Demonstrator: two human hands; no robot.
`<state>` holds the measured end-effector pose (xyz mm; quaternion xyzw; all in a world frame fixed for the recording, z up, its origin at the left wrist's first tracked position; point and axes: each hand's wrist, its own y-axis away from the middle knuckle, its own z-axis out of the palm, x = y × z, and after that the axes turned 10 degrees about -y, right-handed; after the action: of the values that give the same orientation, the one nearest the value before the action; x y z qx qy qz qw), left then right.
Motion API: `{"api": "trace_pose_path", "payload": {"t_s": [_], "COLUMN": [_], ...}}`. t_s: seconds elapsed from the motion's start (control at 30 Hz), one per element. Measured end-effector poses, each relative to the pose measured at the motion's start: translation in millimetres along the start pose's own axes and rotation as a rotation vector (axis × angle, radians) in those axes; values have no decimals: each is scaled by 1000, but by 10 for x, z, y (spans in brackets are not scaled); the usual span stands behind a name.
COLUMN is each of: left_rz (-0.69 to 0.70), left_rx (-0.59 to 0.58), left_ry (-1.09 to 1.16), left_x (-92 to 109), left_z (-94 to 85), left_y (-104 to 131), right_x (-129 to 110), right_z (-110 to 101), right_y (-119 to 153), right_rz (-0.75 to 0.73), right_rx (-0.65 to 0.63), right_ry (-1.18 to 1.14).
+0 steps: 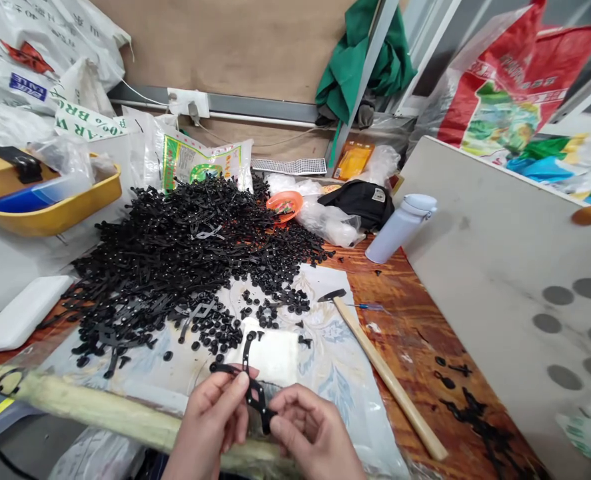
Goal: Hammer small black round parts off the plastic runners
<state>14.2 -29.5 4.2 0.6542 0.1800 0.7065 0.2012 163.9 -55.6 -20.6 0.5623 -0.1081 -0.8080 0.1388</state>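
Note:
Near the bottom centre, my left hand [220, 413] pinches a black linkage piece [255, 395] between thumb and fingers. The piece has crossed, riveted arms; one arm points up and another points left. My right hand [310, 427] has its thumb and fingers closed on the lower right end of the same piece. Just behind the hands lies a white pad [275, 353] on a pale patterned sheet [320, 333]. A large heap of black linkage parts [185, 247] rises behind, with small round black parts [220, 330] scattered at its near edge.
A hammer [390, 380] lies to the right, beside a blue-tipped tool [370, 307]. Farther back are a light bottle [400, 227], a black bag [360, 203] and an orange dish [285, 205]. A yellow bin [50, 220] stands left; a grey board [485, 267] leans right.

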Motion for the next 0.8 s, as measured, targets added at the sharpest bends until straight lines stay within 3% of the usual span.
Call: {"api": "trace_pose_path", "payload": {"t_s": [0.13,0.23,0.4,0.47,0.63,0.8], "left_rz": [46,107,21,20,7,-52], "left_rx": [-18,-113,-255,-239,-42,1], "left_ry": [-59,-75,-51,10,72,55], "left_x": [-40,-77,-57,-13,34,-20], "left_z": [31,63,27,18,44,38], "left_y": [-19,-40,11,54,72,13], "right_x": [-23,-6,-10,-27,-65,-161], "right_z": [10,31,-34,-63,-55,-69], "right_y": [26,28,-6,-12,-21,-148], "right_rz": [-34,-45,-19,19,80,114], "right_rx": [11,22,-29,-71,-135,-45], "right_ry": [90,93,83,69,104,13]}}
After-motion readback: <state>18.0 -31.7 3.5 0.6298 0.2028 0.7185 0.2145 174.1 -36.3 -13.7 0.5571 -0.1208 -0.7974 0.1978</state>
